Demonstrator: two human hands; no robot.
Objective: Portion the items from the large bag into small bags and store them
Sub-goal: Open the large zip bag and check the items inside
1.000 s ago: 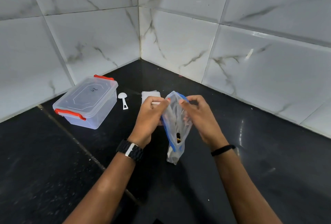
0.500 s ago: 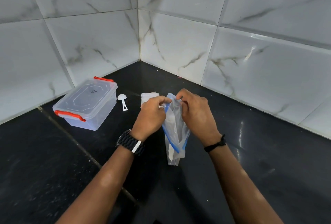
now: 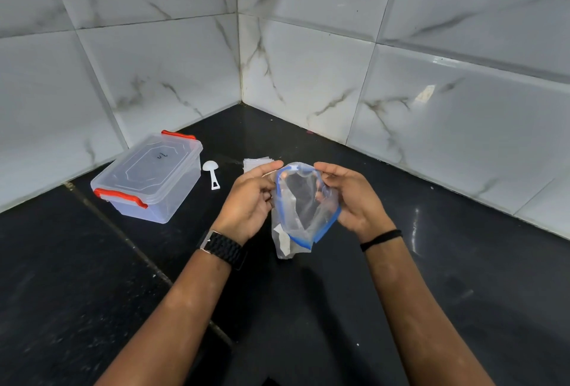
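Black polished counter (image 3: 462,277) underfoot of everything, a seam running diagonally at left; white marble-veined wall tiles (image 3: 308,77) meeting in a corner beyond. Nearest, two forearms, a black watch (image 3: 223,247) on the left wrist, a thin black band (image 3: 381,239) on the right. Left hand (image 3: 249,200) and right hand (image 3: 354,200) each pinching a side of the bag (image 3: 303,210) rim, held above the counter, blue zip strip spread into a wide loop; mouth narrower half a second ago, hands closer together then. Behind the left hand, a stack of small bags (image 3: 257,163); further left a white scoop (image 3: 211,174), then a lidded clear box (image 3: 148,179) with red clips; a dark mark on its lid, unreadable.
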